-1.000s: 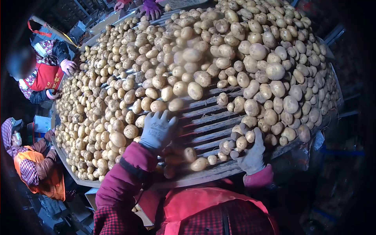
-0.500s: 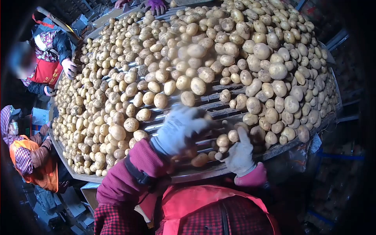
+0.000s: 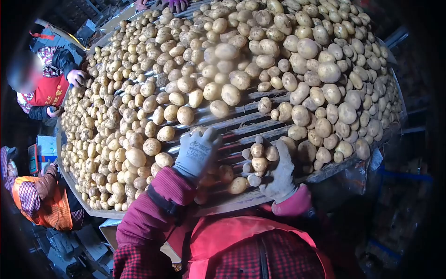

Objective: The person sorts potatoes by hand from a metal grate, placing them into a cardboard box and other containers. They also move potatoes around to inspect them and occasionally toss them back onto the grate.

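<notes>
My left hand [image 3: 197, 152], in a pale grey-blue glove, lies palm down over the slatted rack [image 3: 246, 124]; its fingers curl at a potato whose top barely shows, so the grip is hard to make out. On the right, my right hand [image 3: 275, 172], in a dirty grey glove, is palm up with its fingers curled round several small potatoes [image 3: 259, 163]. Just below, between both hands, a larger potato [image 3: 238, 185] rests near the rack's front edge. Potatoes [image 3: 136, 157] are heaped left of my left hand, and more [image 3: 324, 127] lie beyond my right hand.
A wooden rim [image 3: 320, 176] bounds the potato table. At the left edge stand a person in an orange vest [image 3: 50, 204] and another with a red apron [image 3: 49, 90]. A purple-gloved hand [image 3: 176, 4] touches the far edge. An open carton [image 3: 111, 232] is below the rim.
My left hand has moved slightly left and away from my right hand, and it is no longer blurred. My right hand has turned palm up, showing more small potatoes in it.
</notes>
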A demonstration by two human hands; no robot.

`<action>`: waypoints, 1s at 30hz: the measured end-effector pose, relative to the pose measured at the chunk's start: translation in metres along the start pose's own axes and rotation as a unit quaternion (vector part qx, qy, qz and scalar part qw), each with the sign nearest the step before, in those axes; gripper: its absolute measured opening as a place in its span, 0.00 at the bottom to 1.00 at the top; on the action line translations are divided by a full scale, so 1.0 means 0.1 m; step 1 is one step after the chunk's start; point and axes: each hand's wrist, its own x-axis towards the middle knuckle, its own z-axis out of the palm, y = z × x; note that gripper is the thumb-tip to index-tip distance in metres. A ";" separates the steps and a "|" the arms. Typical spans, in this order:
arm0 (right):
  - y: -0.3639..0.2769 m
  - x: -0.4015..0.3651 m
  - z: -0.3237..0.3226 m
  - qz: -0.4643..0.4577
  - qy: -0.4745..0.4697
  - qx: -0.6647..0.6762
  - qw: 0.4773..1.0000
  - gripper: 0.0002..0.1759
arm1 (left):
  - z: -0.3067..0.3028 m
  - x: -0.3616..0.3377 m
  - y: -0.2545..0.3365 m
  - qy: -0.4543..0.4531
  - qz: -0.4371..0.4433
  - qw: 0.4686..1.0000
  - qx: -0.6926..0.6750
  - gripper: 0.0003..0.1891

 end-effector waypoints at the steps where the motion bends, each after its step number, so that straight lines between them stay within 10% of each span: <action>1: 0.00 -0.01 0.00 -0.005 -0.008 0.001 1.000 0.31 | 0.05 -0.01 -0.02 -0.018 -0.010 1.000 -0.010 0.16; 6: -0.01 -0.03 -0.10 -0.013 -0.120 0.013 0.993 0.32 | 0.15 -0.24 -0.20 0.044 -0.035 0.997 -0.046 0.19; 18: 0.03 -0.10 -0.02 -0.026 -0.046 -0.076 0.996 0.35 | 0.25 -0.45 -0.41 0.074 -0.006 0.984 -0.162 0.07; 26: 0.27 -0.04 0.02 -0.059 0.011 -0.058 0.997 0.30 | -0.49 -0.18 0.32 0.276 0.162 0.882 -0.347 0.20; 27: 0.37 0.10 -0.17 -0.268 -0.013 -0.350 0.897 0.28 | -0.51 -0.08 0.38 0.249 0.214 0.885 -0.329 0.21; 29: 0.41 0.20 -0.35 -0.387 -0.083 -0.447 0.802 0.24 | -0.49 0.02 0.49 0.232 0.280 0.893 -0.266 0.25; 30: 0.33 0.12 -0.27 -0.319 -0.129 -0.281 0.896 0.22 | -0.48 0.03 0.51 0.260 0.255 0.888 -0.281 0.25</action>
